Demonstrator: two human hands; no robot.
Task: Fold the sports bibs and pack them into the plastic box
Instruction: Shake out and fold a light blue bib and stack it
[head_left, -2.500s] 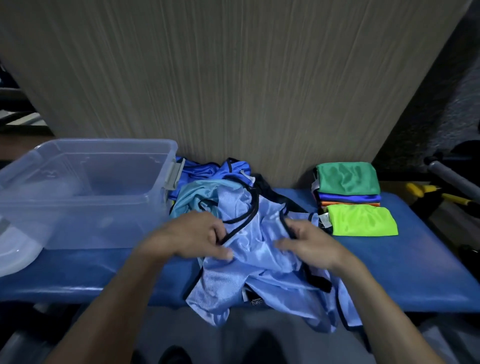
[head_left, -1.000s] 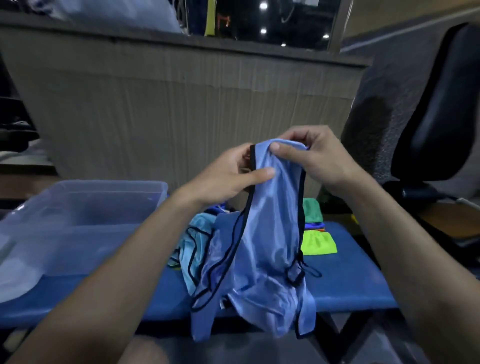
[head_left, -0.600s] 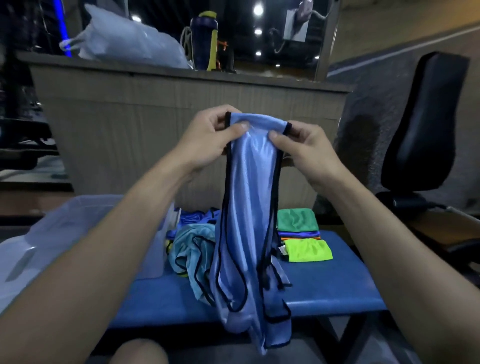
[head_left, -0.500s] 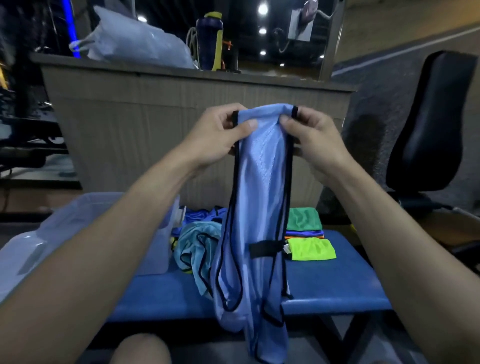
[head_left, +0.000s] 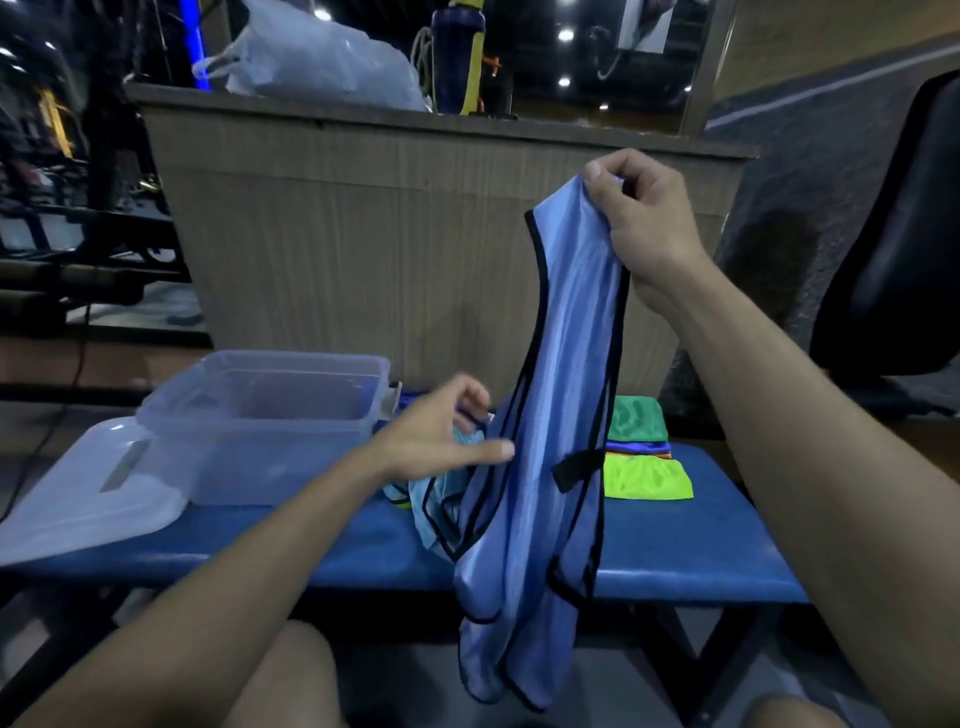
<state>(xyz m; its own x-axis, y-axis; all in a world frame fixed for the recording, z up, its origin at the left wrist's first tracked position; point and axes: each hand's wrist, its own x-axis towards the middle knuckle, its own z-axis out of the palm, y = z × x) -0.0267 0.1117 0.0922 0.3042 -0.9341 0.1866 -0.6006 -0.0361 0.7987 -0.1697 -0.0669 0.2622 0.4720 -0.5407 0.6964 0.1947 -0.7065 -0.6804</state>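
Behind the blue bench (head_left: 675, 551) runs a wood-grain counter (head_left: 363, 249) with a plastic bag and a bottle on top, dim gym lights beyond.

Upper right of centre, the right hand (head_left: 641, 221) pinches the top of a light blue bib (head_left: 545, 467), thumb and curled fingers bunching the shoulder so the cloth hangs full length, its black-edged hem falling below the bench edge. Half a second ago both hands held that top edge side by side; now the left hand (head_left: 441, 434) has let go and dropped to mid-frame, fingers loosely spread and holding nothing, its thumb tip just at the bib's left edge. My reading is that the bib has been straightened by its shoulders and the free hand is heading for the lower part to bring it up into a first fold, so this bib is unfolded as yet.

Outward from the left hand, a heap of loose blue bibs (head_left: 441, 499) lies on the bench behind the hanging one. To the right sits a folded stack (head_left: 641, 452), green on top, bright yellow-green in front.

Left of centre stands the clear plastic box (head_left: 265, 410), open; nothing shows inside it. Its lid (head_left: 88, 504) lies flat at lower left, touching the box.
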